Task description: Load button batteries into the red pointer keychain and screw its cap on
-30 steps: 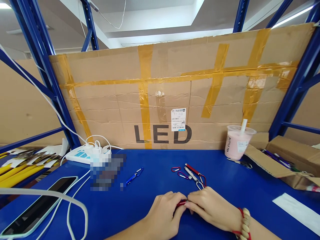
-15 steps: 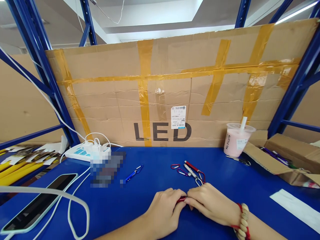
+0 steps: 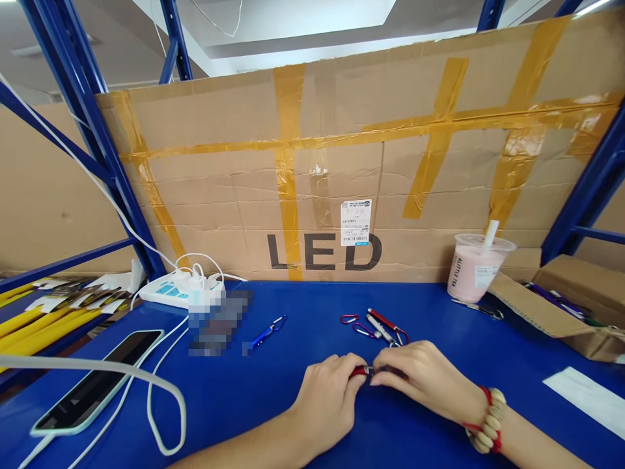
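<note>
My left hand (image 3: 326,400) is closed around a slim red penlight (image 3: 359,370), most of it hidden by the fingers. A silvery tip sticks out toward my right hand (image 3: 427,379), whose thumb and fingers are pinched on the penlight's other end; a dark reddish part shows beneath them. Just beyond the right hand lie a silver penlight (image 3: 381,327), a red penlight (image 3: 384,319) with a clip, a purple carabiner (image 3: 364,330) and a red carabiner (image 3: 349,319). Farther left is a blue penlight (image 3: 263,335) with its own carabiner clip.
A cup of pink drink (image 3: 476,270) with a straw stands at the back right, beside an open cardboard box (image 3: 581,293). White paper (image 3: 586,394) lies at right. On the left are a phone (image 3: 97,384), white cables and a power strip (image 3: 163,293). Cardboard (image 3: 234,215) walls the back.
The view has shifted slightly. My hands have drawn a little apart at the fingertips, so the penlight's silvery tip and a dark part under my right fingers now show.
</note>
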A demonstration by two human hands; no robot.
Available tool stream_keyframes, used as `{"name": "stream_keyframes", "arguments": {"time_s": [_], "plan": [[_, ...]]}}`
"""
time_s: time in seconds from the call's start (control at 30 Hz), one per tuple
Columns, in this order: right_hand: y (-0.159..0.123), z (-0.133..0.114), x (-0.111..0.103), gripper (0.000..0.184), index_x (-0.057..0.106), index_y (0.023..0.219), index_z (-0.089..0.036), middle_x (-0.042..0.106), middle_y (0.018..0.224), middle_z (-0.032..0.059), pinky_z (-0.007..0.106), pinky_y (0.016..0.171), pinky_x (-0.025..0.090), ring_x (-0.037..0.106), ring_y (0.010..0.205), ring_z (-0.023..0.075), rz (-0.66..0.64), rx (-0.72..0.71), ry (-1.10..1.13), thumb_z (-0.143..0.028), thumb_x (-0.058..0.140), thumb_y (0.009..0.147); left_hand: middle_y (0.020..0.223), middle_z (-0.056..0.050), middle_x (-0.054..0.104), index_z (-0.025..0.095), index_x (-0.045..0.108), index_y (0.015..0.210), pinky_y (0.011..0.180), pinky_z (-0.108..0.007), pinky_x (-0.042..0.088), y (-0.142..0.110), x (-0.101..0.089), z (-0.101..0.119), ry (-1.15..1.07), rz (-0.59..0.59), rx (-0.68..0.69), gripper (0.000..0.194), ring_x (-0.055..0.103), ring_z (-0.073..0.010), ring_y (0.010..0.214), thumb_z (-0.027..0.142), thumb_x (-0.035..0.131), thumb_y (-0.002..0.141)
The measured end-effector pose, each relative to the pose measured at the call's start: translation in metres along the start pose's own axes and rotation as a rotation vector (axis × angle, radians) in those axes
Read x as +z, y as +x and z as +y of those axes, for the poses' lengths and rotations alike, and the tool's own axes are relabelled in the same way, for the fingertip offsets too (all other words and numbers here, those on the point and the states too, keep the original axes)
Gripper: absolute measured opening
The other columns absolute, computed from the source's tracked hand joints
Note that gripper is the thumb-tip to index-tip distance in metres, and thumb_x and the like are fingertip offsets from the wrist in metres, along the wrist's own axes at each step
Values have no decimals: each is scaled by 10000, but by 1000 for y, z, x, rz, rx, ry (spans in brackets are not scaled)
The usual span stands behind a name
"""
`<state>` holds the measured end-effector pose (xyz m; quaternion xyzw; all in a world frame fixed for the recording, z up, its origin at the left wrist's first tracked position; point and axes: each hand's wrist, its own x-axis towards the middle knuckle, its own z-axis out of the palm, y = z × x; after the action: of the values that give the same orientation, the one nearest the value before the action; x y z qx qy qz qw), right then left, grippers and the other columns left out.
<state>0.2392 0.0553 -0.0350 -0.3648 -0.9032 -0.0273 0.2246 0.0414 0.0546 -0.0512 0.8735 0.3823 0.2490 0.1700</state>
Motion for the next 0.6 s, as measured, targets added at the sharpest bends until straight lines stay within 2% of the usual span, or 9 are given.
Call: {"name": "stream_keyframes", "arguments": {"time_s": [0.13,0.27,0.43,0.6], "plan": [[-2,-1,-4,236,600,980,-203,624,764,-34,201,530,355,568,601,60,205,-67,-50,-396,495,893,831,5,619,212,500,981,663,-256,397,1,-2,1,-41,0,-30,193,563,-150,746,180,318,926],[-3,-2,-5,168,627,983,-213,617,804,-24,193,499,341,547,592,42,339,-188,-122,-295,502,906,803,4,600,212,496,966,657,-248,390,1,0,-1,-55,15,-17,200,551,-147,733,195,301,931],[0,3,-4,138,631,965,-209,601,806,-17,183,474,342,507,547,35,329,-218,-72,-265,532,886,772,5,580,210,488,961,644,-244,381,1,1,-2,-50,-2,-38,204,535,-143,695,207,286,932],[-1,7,-3,138,619,979,-199,606,828,-7,168,498,372,540,585,39,311,-242,-4,-185,513,891,764,6,563,210,492,961,643,-236,380,2,1,-3,-65,-11,-9,212,529,-139,695,202,283,926]]}}
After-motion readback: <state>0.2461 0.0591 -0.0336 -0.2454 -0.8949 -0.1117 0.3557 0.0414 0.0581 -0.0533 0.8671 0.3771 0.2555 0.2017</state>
